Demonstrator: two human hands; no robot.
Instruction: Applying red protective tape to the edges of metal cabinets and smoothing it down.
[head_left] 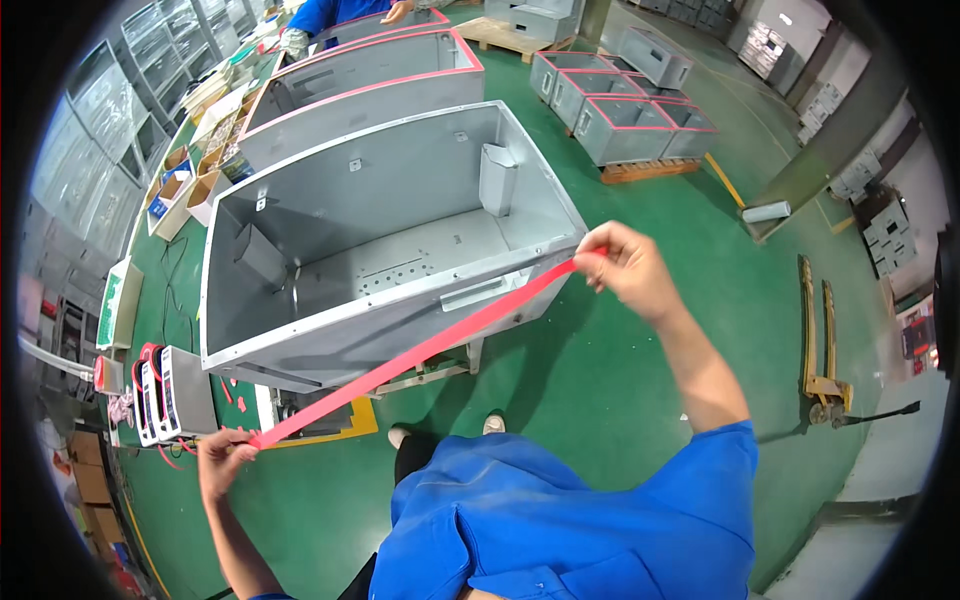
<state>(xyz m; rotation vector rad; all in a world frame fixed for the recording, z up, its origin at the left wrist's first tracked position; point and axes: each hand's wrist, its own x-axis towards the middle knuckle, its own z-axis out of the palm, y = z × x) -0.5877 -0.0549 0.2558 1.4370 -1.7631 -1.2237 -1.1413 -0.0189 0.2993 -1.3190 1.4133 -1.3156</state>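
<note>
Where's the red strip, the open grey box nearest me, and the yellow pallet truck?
Red strip (420, 351): head view, middle of its length.
Grey box (400, 195): head view, inner far wall.
Pallet truck (826, 387): head view, yellow base.

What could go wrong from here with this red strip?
The red strip runs straight between the left hand and right hand; if either pinch slipped, it might drop toward the green floor. Its right end appears close to a corner of the gray box, so it could catch there.
</note>
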